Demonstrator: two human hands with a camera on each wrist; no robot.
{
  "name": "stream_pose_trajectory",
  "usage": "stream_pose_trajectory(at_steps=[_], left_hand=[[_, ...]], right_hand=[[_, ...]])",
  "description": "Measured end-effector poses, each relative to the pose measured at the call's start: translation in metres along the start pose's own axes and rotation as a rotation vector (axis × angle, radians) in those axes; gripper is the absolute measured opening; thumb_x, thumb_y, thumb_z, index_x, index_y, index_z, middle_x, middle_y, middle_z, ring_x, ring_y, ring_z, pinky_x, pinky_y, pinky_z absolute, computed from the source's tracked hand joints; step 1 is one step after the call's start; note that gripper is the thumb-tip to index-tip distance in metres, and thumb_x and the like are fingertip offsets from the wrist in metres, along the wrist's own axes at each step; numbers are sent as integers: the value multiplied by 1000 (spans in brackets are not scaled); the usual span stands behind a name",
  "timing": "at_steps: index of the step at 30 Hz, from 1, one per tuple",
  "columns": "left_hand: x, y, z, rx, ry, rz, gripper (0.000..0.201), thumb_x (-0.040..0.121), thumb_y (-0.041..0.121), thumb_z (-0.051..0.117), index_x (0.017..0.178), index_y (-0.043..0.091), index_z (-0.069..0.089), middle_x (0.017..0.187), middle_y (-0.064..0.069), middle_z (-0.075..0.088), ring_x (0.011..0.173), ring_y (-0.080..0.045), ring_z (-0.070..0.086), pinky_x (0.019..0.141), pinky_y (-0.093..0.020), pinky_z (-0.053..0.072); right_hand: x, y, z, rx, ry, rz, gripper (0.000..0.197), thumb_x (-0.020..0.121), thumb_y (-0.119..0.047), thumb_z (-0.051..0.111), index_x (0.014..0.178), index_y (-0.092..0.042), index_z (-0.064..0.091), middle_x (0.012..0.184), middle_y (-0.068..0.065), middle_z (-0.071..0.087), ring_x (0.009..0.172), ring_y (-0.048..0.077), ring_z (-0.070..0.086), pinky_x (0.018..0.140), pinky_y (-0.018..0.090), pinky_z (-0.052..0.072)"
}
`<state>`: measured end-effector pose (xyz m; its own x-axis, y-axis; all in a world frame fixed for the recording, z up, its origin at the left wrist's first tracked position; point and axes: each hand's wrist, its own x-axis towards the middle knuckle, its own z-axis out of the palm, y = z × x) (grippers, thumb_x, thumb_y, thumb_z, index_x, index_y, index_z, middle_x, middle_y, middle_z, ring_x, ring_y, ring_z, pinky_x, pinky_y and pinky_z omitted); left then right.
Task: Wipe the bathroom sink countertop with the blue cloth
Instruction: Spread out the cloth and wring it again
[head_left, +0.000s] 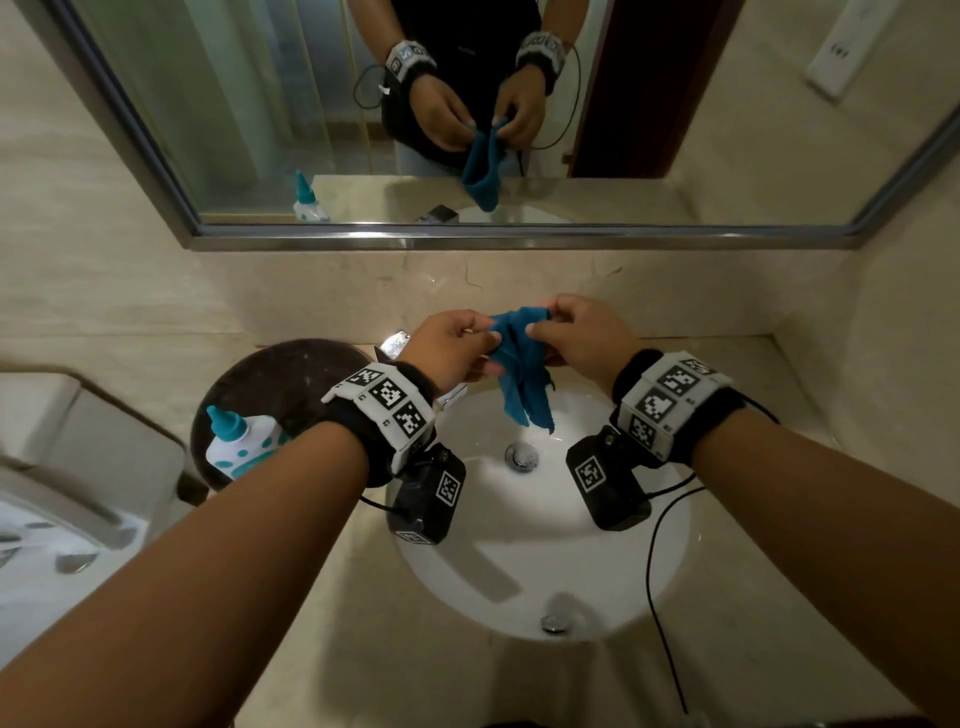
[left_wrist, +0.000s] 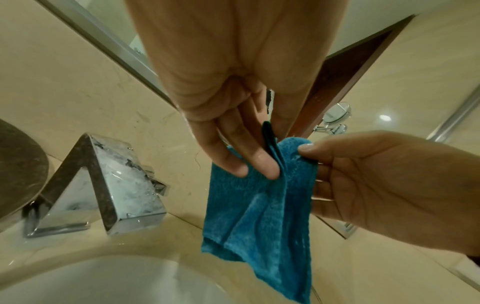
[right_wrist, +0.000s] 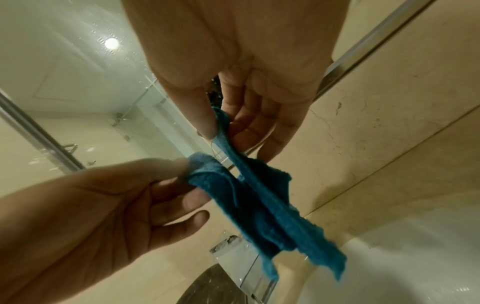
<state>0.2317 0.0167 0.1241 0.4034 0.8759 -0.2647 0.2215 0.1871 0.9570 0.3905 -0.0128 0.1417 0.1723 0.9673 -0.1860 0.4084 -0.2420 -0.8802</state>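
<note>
The blue cloth (head_left: 521, 371) hangs bunched in the air over the back of the white sink basin (head_left: 488, 566). My left hand (head_left: 488, 352) pinches its upper left edge and my right hand (head_left: 540, 330) pinches its upper right edge. In the left wrist view my left fingers (left_wrist: 262, 164) press a fold of the cloth (left_wrist: 262, 209), and the right hand (left_wrist: 389, 185) grips it from the right. In the right wrist view my right thumb and fingers (right_wrist: 207, 123) pinch a cloth (right_wrist: 262, 205) corner, and the left hand (right_wrist: 109, 205) holds another fold. The beige countertop (head_left: 332, 634) surrounds the basin.
A chrome faucet (head_left: 395, 343) stands behind the basin, just left of my hands. A dark round tray (head_left: 291, 374) with a white and teal bottle (head_left: 236, 441) sits on the left of the counter. A toilet (head_left: 78, 467) is further left. The mirror (head_left: 260, 104) hangs above.
</note>
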Motion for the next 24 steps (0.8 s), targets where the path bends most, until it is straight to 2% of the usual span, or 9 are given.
stream_pose_trajectory(at_steps=[2, 4, 6, 9, 13, 17, 19, 21, 24], left_hand=[[-2, 1, 2, -9, -16, 8, 12, 95, 9, 50, 98, 9, 62, 90, -14, 69, 69, -15, 67, 63, -19, 54], [-4, 3, 4, -19, -30, 19, 15, 95, 7, 50, 89, 11, 63, 83, -11, 68, 63, -10, 66, 62, -17, 55], [-4, 4, 5, -25, -23, 18, 15, 95, 7, 52, 88, 10, 64, 80, -9, 68, 61, -8, 66, 65, -18, 57], [-3, 5, 8, -16, -9, 11, 15, 95, 10, 51, 94, 6, 65, 88, -14, 68, 69, -13, 67, 75, -25, 56], [-6, 10, 8, -64, -56, -6, 20, 94, 7, 45, 96, 5, 64, 87, -16, 68, 70, -15, 68, 78, -29, 56], [-11, 12, 9, -96, -85, -29, 27, 95, 6, 38, 97, 16, 64, 88, -9, 68, 79, -20, 66, 83, -32, 51], [-10, 12, 7, -85, -73, -20, 30, 95, 5, 35, 98, 14, 64, 91, -6, 68, 76, -17, 64, 76, -28, 50], [-9, 10, 4, -15, -46, 23, 27, 95, 4, 37, 101, 12, 63, 90, -3, 66, 70, -12, 60, 62, -15, 49], [-5, 2, -4, 102, 36, 103, 19, 91, 4, 49, 100, 14, 62, 83, 2, 63, 71, -8, 56, 57, -8, 44]], right_hand=[[0, 1, 3, -48, -3, -10, 24, 88, -13, 58, 104, 6, 58, 100, 29, 62, 91, 38, 65, 82, 49, 56], [0, 1, 5, -74, -19, -14, 22, 90, -13, 56, 106, 2, 59, 102, 26, 63, 93, 36, 65, 82, 48, 56], [-1, 1, 6, -63, -39, -12, 22, 91, -11, 54, 109, 0, 60, 96, 20, 64, 89, 30, 65, 80, 41, 57], [-3, -1, 7, -1, -89, -6, 24, 89, -4, 52, 112, -2, 58, 85, 5, 60, 84, 21, 62, 75, 30, 54], [-4, -3, 5, 41, -178, 16, 32, 81, -2, 65, 110, -5, 53, 80, 1, 58, 87, 23, 62, 84, 40, 54], [-3, 0, 3, -16, -100, -5, 25, 81, -3, 65, 103, -5, 55, 78, 4, 58, 80, 23, 59, 84, 43, 52], [-1, 2, 2, -30, -60, -12, 16, 84, -2, 55, 99, -4, 58, 88, 14, 60, 86, 31, 60, 88, 50, 52], [1, 4, -1, -39, -40, -6, 14, 84, -1, 50, 87, -12, 59, 90, 16, 59, 87, 32, 59, 89, 53, 51], [1, 4, -5, -30, -24, -13, 15, 84, -4, 49, 80, -16, 56, 85, 12, 57, 82, 24, 54, 81, 44, 51]])
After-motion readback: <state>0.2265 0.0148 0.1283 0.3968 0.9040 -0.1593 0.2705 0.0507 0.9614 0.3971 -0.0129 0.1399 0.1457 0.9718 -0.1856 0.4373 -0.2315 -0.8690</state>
